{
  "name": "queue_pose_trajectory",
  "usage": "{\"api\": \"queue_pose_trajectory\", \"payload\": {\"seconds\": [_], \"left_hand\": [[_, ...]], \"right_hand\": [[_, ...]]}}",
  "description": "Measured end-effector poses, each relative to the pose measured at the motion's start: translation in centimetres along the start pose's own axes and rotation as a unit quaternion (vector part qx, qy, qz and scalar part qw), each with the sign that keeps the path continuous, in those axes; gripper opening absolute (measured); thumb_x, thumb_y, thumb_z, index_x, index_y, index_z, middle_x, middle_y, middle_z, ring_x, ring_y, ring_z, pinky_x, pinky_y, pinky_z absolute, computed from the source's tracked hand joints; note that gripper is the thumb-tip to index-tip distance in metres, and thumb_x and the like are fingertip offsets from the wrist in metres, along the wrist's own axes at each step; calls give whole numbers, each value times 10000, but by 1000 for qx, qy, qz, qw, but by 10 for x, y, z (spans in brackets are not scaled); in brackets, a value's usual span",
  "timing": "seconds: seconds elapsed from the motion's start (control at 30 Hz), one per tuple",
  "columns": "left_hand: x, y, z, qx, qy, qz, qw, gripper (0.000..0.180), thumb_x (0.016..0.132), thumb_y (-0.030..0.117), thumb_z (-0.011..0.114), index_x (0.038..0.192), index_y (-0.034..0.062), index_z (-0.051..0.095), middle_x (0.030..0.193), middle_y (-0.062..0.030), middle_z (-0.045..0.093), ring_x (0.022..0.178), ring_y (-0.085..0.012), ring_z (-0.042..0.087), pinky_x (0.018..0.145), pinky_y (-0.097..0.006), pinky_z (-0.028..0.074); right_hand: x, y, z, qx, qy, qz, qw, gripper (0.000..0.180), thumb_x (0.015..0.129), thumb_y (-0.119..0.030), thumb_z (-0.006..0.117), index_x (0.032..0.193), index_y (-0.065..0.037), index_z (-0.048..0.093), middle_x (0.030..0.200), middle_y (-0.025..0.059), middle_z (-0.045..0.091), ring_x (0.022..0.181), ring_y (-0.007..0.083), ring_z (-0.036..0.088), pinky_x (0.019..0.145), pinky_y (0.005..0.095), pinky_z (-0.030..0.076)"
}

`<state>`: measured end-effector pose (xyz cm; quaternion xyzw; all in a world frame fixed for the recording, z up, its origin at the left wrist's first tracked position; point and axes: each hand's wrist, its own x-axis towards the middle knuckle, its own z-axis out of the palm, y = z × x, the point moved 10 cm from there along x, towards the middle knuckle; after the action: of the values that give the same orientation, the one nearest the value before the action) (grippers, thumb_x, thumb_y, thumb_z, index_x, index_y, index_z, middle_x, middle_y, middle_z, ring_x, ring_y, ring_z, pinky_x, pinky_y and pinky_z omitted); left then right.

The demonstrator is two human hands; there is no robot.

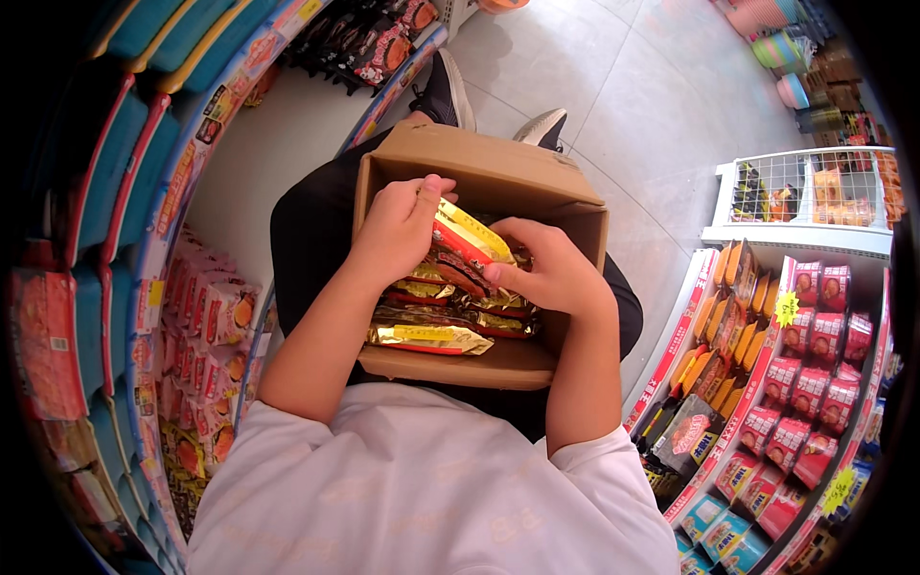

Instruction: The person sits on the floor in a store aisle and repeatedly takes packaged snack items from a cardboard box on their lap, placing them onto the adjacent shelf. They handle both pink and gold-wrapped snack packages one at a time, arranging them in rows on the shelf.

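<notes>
An open cardboard box (479,158) rests on my lap, with several gold and red foil snack packets (431,337) lying in its near part. Over the box, one yellow and red foil packet (470,233) is held between my two hands. My left hand (407,218) grips its upper left end, fingers closed. At the packet's lower right end, my right hand (546,261) pinches it with the thumb in front and the fingers curled behind. The far inside of the box is partly hidden by my hands.
To the left, curved shelves (153,240) hold pink packets (225,307) and hanging blue packs. Compartments of orange and red packages (805,355) stand at the right, below a white wire basket (815,192). Grey floor tiles (575,57) lie ahead, beyond my shoes (448,91).
</notes>
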<state>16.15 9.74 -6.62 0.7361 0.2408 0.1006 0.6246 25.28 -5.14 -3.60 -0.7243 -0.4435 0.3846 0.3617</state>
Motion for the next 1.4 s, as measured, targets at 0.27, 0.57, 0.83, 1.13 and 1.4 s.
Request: {"api": "queue_pose_trajectory", "payload": {"seconds": [0.27,0.57,0.83,1.13,1.4], "left_hand": [[-2,7,1,132,17,10,991,547,1153,340,397,1245,-120,677,1075,-234,771,1019,-319,750,928,-378,549],[-4,8,3,100,8,38,994,507,1152,310,410,1272,-115,659,1090,-235,770,1025,-315,751,943,-376,548],[-2,2,2,27,1,23,999,531,1165,320,379,1319,-119,635,1191,-230,748,1135,-258,711,1003,-341,525],[-8,9,-15,-38,115,45,992,493,1149,291,391,1260,-102,668,1144,-239,762,1089,-316,740,978,-372,537],[-4,13,-12,32,62,32,997,441,1138,237,446,1287,-117,664,1208,-226,747,1132,-227,711,992,-327,535]], "right_hand": [[3,-12,12,-96,28,-44,994,638,801,-325,868,1273,26,620,1061,239,725,1024,411,692,897,446,547],[5,0,11,-164,9,51,985,425,790,-189,845,1002,21,542,958,277,683,949,467,661,791,480,530],[5,0,10,-179,6,34,983,410,784,-147,787,1051,0,512,1029,249,672,1020,455,647,858,507,528],[3,-26,6,-185,70,-22,980,389,787,-140,778,1010,-10,487,993,207,649,980,447,642,821,501,531],[-2,-27,1,-168,96,-40,980,364,763,-118,779,999,-16,522,961,188,634,901,423,655,755,482,536]]}}
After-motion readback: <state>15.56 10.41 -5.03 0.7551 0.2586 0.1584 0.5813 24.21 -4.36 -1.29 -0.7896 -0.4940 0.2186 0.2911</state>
